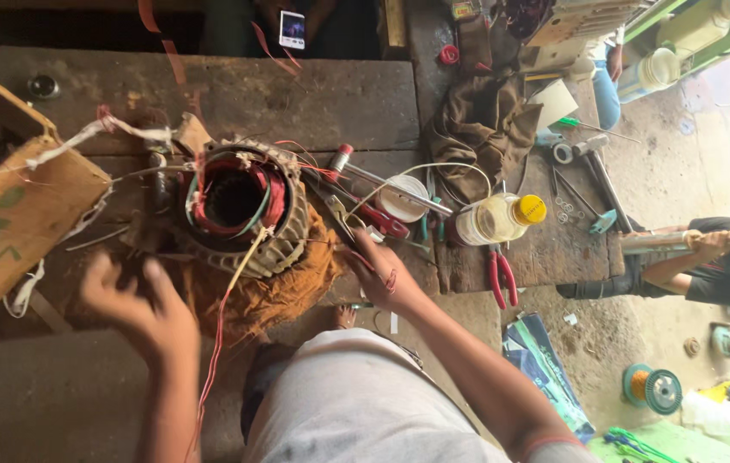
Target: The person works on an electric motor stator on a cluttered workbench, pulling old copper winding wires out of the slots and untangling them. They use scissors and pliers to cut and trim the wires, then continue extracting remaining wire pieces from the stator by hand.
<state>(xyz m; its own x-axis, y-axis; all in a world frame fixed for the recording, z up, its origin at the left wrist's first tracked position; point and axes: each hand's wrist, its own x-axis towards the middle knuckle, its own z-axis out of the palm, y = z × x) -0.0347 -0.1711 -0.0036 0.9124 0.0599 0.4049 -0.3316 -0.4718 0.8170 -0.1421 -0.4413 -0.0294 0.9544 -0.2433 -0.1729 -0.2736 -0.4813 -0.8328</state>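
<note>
A round motor stator (245, 210) with red and copper windings lies on an orange cloth (283, 287) on the worn bench. My left hand (138, 304) hovers blurred to the stator's lower left, fingers spread, holding nothing I can see. My right hand (382, 274) rests at the cloth's right edge with fingers curled; it seems to pinch a thin red wire (215, 343), but I cannot tell for sure. The wire runs from the stator down toward my lap.
A cardboard box (13, 214) sits at the left. Right of the stator lie a white tape roll (403, 199), red-handled pliers (502, 276), a plastic bottle with yellow cap (502, 219) and a brown cloth (485, 129). Another person (708, 266) crouches on the floor at right.
</note>
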